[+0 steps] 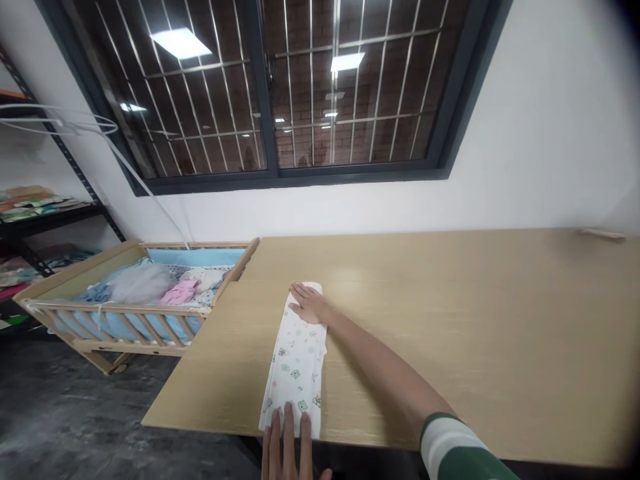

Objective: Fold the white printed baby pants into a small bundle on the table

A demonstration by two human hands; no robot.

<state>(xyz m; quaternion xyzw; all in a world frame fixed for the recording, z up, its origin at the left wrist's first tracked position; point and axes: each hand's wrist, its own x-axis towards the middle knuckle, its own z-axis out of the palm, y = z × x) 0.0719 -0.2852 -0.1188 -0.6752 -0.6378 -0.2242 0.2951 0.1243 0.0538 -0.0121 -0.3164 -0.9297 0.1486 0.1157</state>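
Note:
A long, narrow folded piece of white cloth with small green prints lies on the wooden table, running from the near edge away from me. My left hand rests flat on its near end, fingers stretched out. My right hand lies flat on its far end, fingers spread, with my arm reaching across the table in a green and white striped sleeve.
A wooden baby crib with blue lining and a heap of small clothes stands left of the table. Behind it is a dark metal shelf with folded items. A barred window fills the wall ahead.

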